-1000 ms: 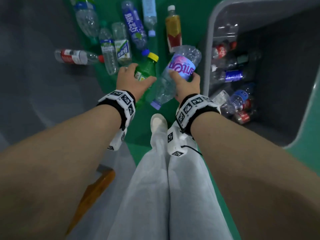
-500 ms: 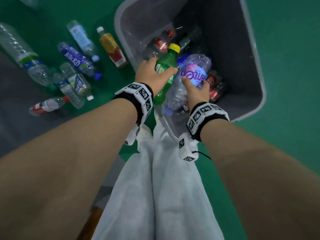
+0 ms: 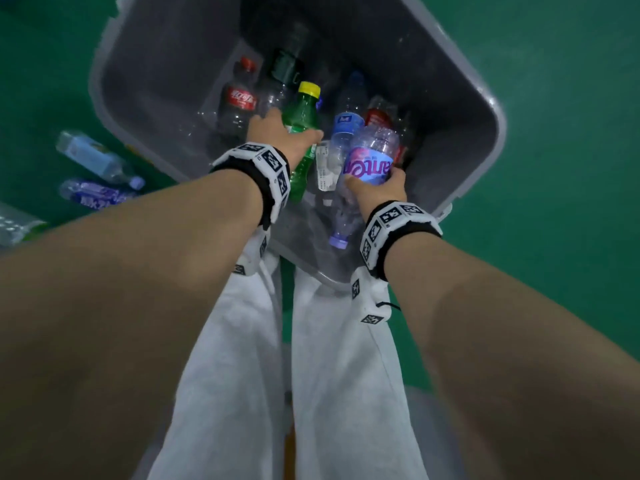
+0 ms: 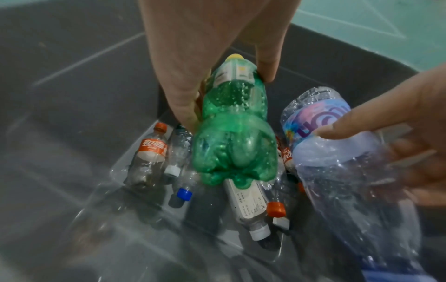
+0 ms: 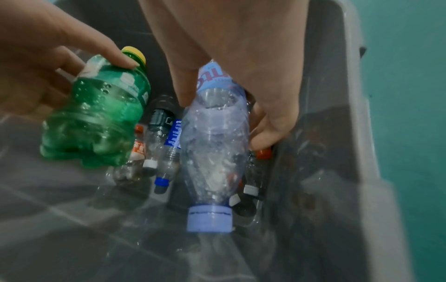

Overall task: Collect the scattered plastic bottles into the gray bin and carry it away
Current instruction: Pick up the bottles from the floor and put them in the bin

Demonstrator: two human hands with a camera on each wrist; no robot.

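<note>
My left hand (image 3: 282, 135) grips a green bottle (image 3: 302, 133) with a yellow cap, held over the open gray bin (image 3: 491, 109). Its thumb and fingers wrap the label end of the green bottle (image 4: 231, 133). My right hand (image 3: 377, 188) holds a clear bottle (image 3: 367, 161) with a pink-and-blue label, its lilac cap pointing down. That clear bottle (image 5: 212, 148) hangs inside the bin beside the green bottle (image 5: 96, 122). Several bottles, among them a cola bottle (image 3: 239, 98), lie on the bin's floor.
On the green floor left of the bin lie a light-blue-labelled bottle (image 3: 93, 157), a purple-labelled bottle (image 3: 97, 195) and part of a clear one (image 3: 17, 226). My white trouser legs (image 3: 242, 375) stand against the bin's near rim.
Both hands carried their bottles from above the floor pile to over the bin and lower inside it. The view turned so the bin now fills the top centre.
</note>
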